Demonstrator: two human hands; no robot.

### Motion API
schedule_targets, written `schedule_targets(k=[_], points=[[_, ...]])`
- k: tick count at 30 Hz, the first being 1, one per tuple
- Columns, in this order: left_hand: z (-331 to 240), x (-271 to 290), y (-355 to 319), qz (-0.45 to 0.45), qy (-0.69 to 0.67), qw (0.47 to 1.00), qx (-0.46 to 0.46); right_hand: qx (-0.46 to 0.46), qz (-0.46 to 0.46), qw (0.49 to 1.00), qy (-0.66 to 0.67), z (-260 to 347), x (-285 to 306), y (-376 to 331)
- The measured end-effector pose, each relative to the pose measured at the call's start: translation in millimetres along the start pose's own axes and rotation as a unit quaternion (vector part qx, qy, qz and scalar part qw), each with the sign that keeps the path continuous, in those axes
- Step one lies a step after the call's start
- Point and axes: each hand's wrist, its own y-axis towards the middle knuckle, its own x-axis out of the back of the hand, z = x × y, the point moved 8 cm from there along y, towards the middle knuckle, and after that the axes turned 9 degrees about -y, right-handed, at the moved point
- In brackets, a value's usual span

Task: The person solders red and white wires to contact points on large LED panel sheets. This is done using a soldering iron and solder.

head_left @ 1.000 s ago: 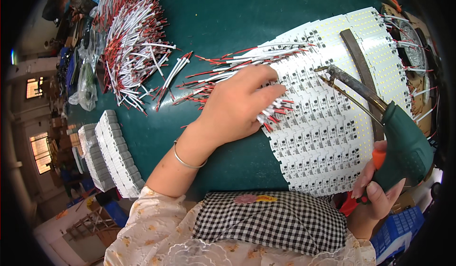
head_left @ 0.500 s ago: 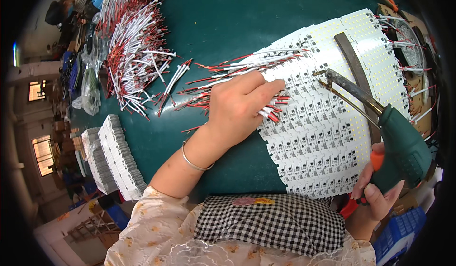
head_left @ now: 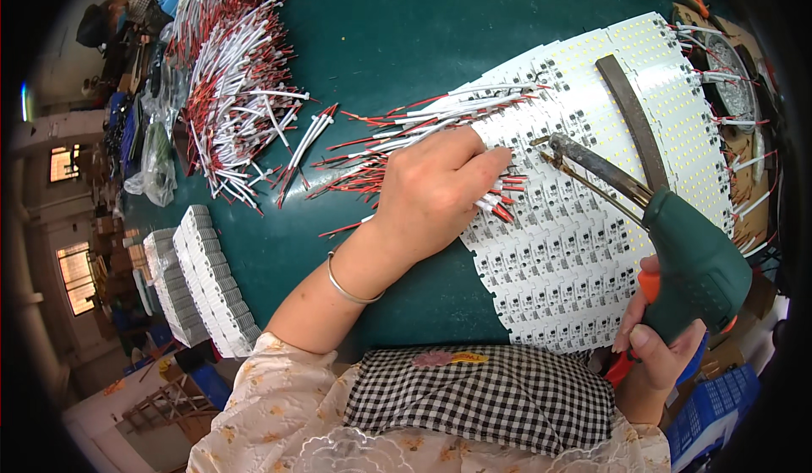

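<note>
My left hand is closed over the sheet of white LED circuit boards. Its thumb and fingers are round a bunch of short red-and-white wires, whose red ends poke out at both sides of the hand. From the right, my right hand grips a green soldering gun by its handle, a finger at the orange trigger. The gun's dark metal tip points left above the boards, a short way from my left fingertips. More wires lie across the boards' left edge, beyond my left hand.
A flat dark metal bar rests across the boards. Large heaps of red-and-white wires lie at the far left of the green table. Stacked white boards stand at the left edge. Wired board ends and a clear round container are at right.
The soldering gun and my right hand have moved left, bringing the tip nearer my left fingers. My left hand has shifted slightly right with the wires still in it.
</note>
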Motion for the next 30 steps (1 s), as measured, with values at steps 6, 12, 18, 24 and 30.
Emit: schedule_targets(k=[6, 12, 18, 24, 30], points=[[1.4, -1.5, -0.4, 0.01, 0.002, 1.0, 0.008, -0.063, 0.056, 0.996, -0.012, -5.6, -8.1, -0.4], [2.0, -2.5, -0.4, 0.01, 0.001, 1.0, 0.003, -0.049, 0.074, 0.995, -0.039, -8.7, -15.9, 3.0], [-0.2, -2.7, 0.5, 0.015, 0.011, 1.0, 0.013, -0.03, 0.081, 0.995, -0.058, -11.9, -15.5, 3.9], [-2.1, -2.7, 2.4, 0.019, 0.013, 1.0, 0.013, -0.024, 0.032, 0.999, -0.035, -3.5, -12.9, 6.1], [-2.1, -3.6, 2.0, 0.026, 0.02, 0.999, 0.018, 0.021, 0.002, 1.0, -0.015, 2.3, 0.5, 8.0]])
